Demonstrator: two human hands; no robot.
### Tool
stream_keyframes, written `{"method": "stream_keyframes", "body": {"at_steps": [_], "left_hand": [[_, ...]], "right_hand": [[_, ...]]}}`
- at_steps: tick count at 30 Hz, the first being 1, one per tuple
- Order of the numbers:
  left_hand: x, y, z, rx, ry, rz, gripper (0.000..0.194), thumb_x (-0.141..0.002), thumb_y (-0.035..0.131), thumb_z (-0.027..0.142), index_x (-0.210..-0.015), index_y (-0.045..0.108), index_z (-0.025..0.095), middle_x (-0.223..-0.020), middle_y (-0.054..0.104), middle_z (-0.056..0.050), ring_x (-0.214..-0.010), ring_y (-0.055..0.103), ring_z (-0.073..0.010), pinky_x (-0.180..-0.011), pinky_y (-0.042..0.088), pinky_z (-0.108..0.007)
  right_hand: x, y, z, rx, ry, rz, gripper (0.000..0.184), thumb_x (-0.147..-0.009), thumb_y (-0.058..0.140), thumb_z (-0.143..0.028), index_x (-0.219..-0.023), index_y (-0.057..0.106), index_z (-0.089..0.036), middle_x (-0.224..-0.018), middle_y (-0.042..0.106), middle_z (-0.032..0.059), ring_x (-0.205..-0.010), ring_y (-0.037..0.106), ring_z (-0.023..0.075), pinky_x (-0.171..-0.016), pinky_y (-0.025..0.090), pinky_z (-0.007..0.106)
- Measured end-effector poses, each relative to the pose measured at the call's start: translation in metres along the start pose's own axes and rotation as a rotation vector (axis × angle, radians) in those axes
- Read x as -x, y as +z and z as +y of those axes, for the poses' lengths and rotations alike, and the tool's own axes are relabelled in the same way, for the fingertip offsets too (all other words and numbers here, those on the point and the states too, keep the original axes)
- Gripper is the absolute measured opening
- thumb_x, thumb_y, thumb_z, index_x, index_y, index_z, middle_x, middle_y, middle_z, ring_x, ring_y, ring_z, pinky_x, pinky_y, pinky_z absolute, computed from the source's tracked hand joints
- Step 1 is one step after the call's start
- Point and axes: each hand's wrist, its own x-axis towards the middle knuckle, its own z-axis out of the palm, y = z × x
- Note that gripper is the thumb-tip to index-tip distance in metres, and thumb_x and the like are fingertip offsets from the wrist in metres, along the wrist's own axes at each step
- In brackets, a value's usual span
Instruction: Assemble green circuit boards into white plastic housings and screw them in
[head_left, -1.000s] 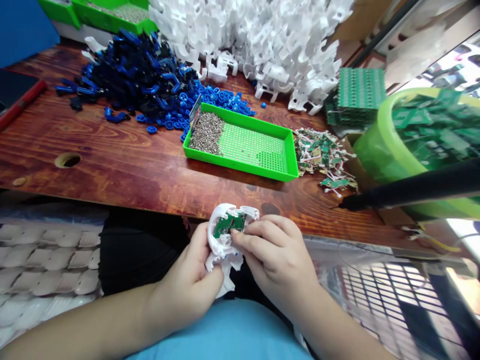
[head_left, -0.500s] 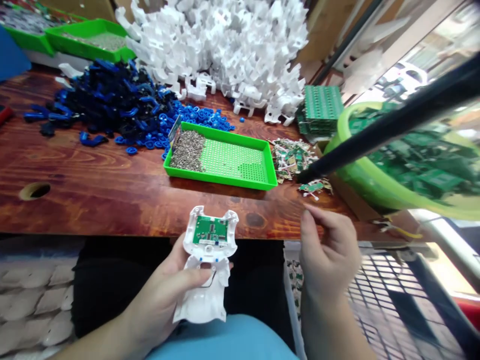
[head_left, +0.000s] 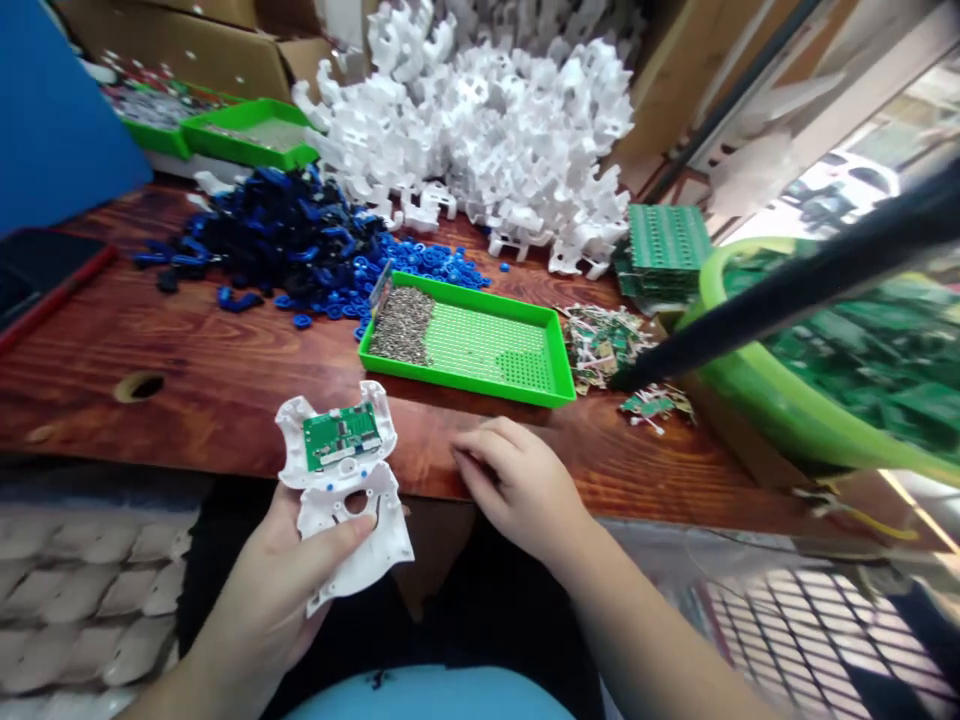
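White casing (head_left: 381, 552) with circuit board (head_left: 337, 434) is pinched in your left hand (head_left: 289, 560), your side of the green tray (head_left: 487, 345); right hand (head_left: 521, 480), fingertips pressed together, is near that tray.

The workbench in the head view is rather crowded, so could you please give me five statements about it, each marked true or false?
1. The left hand holds the white housing. True.
2. The green circuit board hangs loose outside the white housing. False: it sits in the upper section.
3. Small metal pieces are heaped at the left end of the front green tray. True.
4. The right hand is dipping into the front green tray. False: it is on the near side of the tray, outside it.
5. The stack of green panels is inside the yellow-green tub. False: it stands on the table, behind the tub and to its left.
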Motion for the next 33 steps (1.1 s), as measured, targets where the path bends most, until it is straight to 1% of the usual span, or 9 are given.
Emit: {"method": "stream_keyframes", "body": {"at_steps": [2,7,10,13,16,19,24,28,33], "left_hand": [[-0.002,-0.014,0.005,-0.005,0.066,0.063,0.084,-0.055,0.082,0.009,-0.127,0.044,0.026,-0.084,0.076,0.001,-0.069,0.071,-0.0183,-0.064,0.059,-0.022],[0.001,-0.044,0.009,0.013,0.150,0.094,0.081,-0.055,0.082,0.010,-0.125,0.046,0.028,-0.092,0.075,0.001,-0.082,0.071,-0.0196,-0.070,0.058,-0.021],[0.004,-0.052,0.008,0.064,0.170,0.095,0.076,-0.060,0.079,0.011,-0.125,0.045,0.027,-0.093,0.075,0.002,-0.084,0.070,-0.0183,-0.071,0.056,-0.020],[0.005,-0.060,0.008,0.079,0.201,0.106,0.073,-0.062,0.078,0.013,-0.125,0.044,0.027,-0.096,0.073,0.003,-0.085,0.069,-0.0163,-0.073,0.055,-0.020],[0.006,-0.068,0.011,0.048,0.226,0.109,0.076,-0.061,0.079,0.017,-0.127,0.043,0.027,-0.099,0.072,0.001,-0.094,0.066,-0.0189,-0.079,0.053,-0.024],[0.009,-0.074,0.015,0.025,0.227,0.105,0.075,-0.062,0.079,0.021,-0.128,0.043,0.024,-0.100,0.071,-0.002,-0.098,0.064,-0.0216,-0.083,0.051,-0.027],[0.011,-0.073,0.016,0.057,0.165,0.101,0.069,-0.064,0.078,0.021,-0.124,0.045,0.020,-0.100,0.071,-0.004,-0.096,0.065,-0.0221,-0.078,0.052,-0.026],[0.010,-0.067,0.012,0.070,0.187,0.093,0.066,-0.062,0.079,0.019,-0.119,0.046,0.020,-0.094,0.071,-0.002,-0.090,0.066,-0.0188,-0.076,0.053,-0.024],[0.011,-0.059,0.011,0.051,0.192,0.086,0.075,-0.060,0.080,0.020,-0.124,0.042,0.024,-0.095,0.070,0.000,-0.091,0.065,-0.0188,-0.076,0.053,-0.024]], "right_hand": [[-0.033,0.006,-0.017,0.030,-0.104,-0.037,0.020,-0.089,0.046,-0.020,-0.096,0.065,-0.018,-0.090,0.066,0.0062,-0.082,0.059,0.0164,-0.075,0.047,0.030],[-0.124,0.023,-0.053,0.335,-0.307,-0.190,0.022,-0.088,0.045,-0.016,-0.090,0.067,-0.017,-0.089,0.065,0.0080,-0.086,0.057,0.0221,-0.075,0.044,0.034],[-0.171,0.046,-0.068,0.377,-0.268,-0.292,0.026,-0.085,0.044,-0.011,-0.093,0.068,-0.015,-0.091,0.068,0.0116,-0.088,0.061,0.0253,-0.073,0.046,0.035],[-0.201,0.075,-0.074,0.397,-0.176,-0.331,0.026,-0.083,0.045,-0.009,-0.092,0.070,-0.012,-0.092,0.069,0.0165,-0.088,0.064,0.0269,-0.074,0.048,0.036],[-0.213,0.097,-0.076,0.408,-0.105,-0.350,0.026,-0.083,0.046,-0.009,-0.093,0.070,-0.010,-0.094,0.069,0.0188,-0.093,0.065,0.0272,-0.078,0.049,0.036],[-0.212,0.106,-0.078,0.409,-0.054,-0.348,0.029,-0.084,0.043,-0.008,-0.097,0.069,-0.009,-0.097,0.068,0.0206,-0.098,0.064,0.0280,-0.080,0.049,0.037],[-0.205,0.102,-0.075,0.386,0.004,-0.369,0.031,-0.081,0.043,-0.006,-0.098,0.068,-0.011,-0.097,0.069,0.0180,-0.091,0.066,0.0272,-0.075,0.052,0.036],[-0.200,0.099,-0.069,0.347,0.020,-0.346,0.031,-0.083,0.042,-0.012,-0.103,0.064,-0.016,-0.097,0.068,0.0123,-0.090,0.065,0.0248,-0.075,0.052,0.034],[-0.196,0.100,-0.066,0.308,0.039,-0.316,0.029,-0.083,0.042,-0.017,-0.103,0.062,-0.017,-0.102,0.066,0.0114,-0.090,0.064,0.0238,-0.075,0.051,0.032]]}}
